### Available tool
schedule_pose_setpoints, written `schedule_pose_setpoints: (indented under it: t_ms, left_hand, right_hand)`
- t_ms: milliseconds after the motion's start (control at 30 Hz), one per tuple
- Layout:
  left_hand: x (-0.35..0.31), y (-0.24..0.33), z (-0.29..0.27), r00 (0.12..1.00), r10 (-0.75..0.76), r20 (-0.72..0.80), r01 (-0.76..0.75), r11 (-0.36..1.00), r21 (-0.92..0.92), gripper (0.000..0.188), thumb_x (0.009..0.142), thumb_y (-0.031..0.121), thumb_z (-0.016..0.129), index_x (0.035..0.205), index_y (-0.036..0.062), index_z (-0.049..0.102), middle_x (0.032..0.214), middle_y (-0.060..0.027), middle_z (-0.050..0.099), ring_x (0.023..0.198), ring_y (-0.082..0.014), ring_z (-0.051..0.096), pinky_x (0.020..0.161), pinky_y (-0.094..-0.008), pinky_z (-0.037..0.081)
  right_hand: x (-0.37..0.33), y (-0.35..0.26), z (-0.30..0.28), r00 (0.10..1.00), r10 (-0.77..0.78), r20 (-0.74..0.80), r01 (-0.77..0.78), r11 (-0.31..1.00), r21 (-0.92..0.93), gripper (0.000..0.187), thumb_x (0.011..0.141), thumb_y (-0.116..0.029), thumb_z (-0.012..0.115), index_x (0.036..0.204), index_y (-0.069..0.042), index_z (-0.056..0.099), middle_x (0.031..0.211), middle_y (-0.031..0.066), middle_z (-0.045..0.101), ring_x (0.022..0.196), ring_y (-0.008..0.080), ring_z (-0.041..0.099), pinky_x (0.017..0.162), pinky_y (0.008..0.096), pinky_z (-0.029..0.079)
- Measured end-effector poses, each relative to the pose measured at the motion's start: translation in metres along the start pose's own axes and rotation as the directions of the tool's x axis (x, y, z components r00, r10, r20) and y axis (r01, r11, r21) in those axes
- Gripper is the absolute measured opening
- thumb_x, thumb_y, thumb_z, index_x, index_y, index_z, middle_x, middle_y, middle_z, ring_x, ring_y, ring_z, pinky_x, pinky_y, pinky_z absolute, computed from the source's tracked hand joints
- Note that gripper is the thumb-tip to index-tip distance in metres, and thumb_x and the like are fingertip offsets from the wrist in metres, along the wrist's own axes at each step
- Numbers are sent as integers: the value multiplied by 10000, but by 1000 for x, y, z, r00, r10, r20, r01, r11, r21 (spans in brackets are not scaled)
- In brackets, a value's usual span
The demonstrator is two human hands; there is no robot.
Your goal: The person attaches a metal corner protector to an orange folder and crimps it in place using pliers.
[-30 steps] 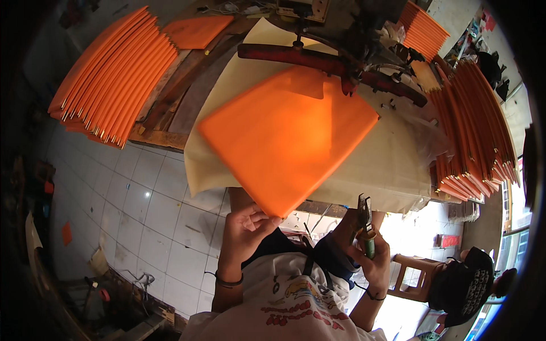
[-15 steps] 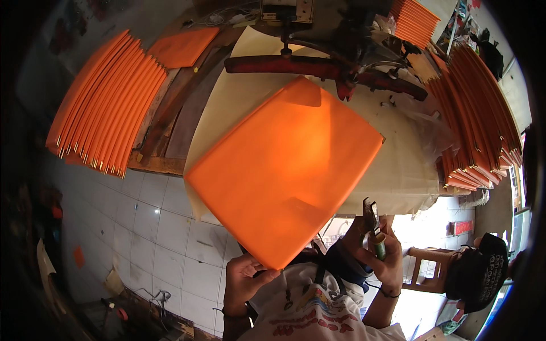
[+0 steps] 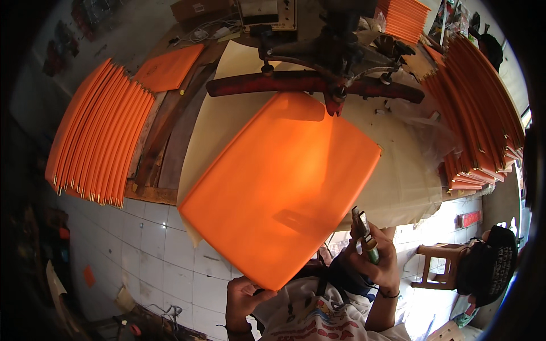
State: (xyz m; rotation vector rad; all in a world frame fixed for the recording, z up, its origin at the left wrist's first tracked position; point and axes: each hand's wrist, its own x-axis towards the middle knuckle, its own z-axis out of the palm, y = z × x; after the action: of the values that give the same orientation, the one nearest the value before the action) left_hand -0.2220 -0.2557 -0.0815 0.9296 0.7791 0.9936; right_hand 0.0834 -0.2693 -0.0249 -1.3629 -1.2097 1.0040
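A large orange book-like cover lies aslant on the table, its far end under the red metal bar of a press. Its near corner juts past the table's front edge, where my left hand pinches it between thumb and fingers. A small metal tip shows on the right corner. My right hand is wrapped round green-handled pliers, whose jaws point up beside the cover's right edge without visibly gripping it. Shadows fall across the cover's near part.
The black press with its red bar overhangs the far part of the table. Stacks of orange covers stand at left and right. Pale paper spreads beneath the cover. A stool stands at the right on the tiled floor.
The whole view has shifted, with the table and press lower in the picture. The pliers have come closer to the cover's right edge. My left hand still holds the near corner.
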Motion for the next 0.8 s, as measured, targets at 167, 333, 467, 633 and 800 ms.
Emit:
schedule_pose_setpoints:
  t_ms: [167, 333, 467, 633, 800]
  left_hand:
    - [1, 2, 7, 998, 32, -51, -33, 999, -21, 225, 716, -86, 786, 914, -55, 684, 948, -133, 707, 892, -217, 685, 824, -366, 559]
    - [-9, 9, 9, 999, -26, -39, 27, 999, 28, 206, 707, -18, 823, 868, -39, 697, 904, -110, 718, 855, -200, 685, 799, -337, 546]
    - [-11, 16, 30, 999, -3, -40, 10, 982, 190, 198, 715, 45, 837, 840, -26, 701, 863, -94, 727, 816, -180, 689, 783, -298, 531]
    - [-5, 8, 50, 988, 108, -112, -101, 993, 65, 234, 720, 83, 845, 857, -34, 696, 868, -105, 715, 809, -207, 691, 792, -326, 536]
    - [7, 16, 43, 952, 138, -272, -101, 984, 148, 194, 843, 87, 700, 933, -74, 641, 874, -167, 682, 757, -235, 677, 703, -356, 551]
  right_hand:
    - [8, 8, 8, 998, -27, 57, 26, 1000, 5, 149, 732, 3, 715, 869, 20, 660, 1324, 230, 554, 1118, 293, 619, 928, 349, 453]
    - [10, 3, 12, 998, -20, 53, 22, 999, -33, 188, 714, 6, 719, 896, 22, 674, 1295, 229, 575, 1066, 294, 648, 893, 334, 475]
    - [12, 0, 8, 999, 15, 41, -13, 999, -49, 226, 700, 14, 714, 922, 34, 679, 1305, 241, 567, 1052, 294, 657, 886, 326, 481]
    - [26, -9, 17, 995, -60, 82, 63, 997, -36, 214, 696, 19, 725, 905, 28, 681, 1378, 251, 504, 1106, 334, 638, 914, 346, 476]
    - [46, -1, 38, 959, -158, 236, 159, 987, 13, 133, 739, 19, 732, 834, 31, 640, 1487, 245, 369, 1227, 378, 545, 965, 357, 445]
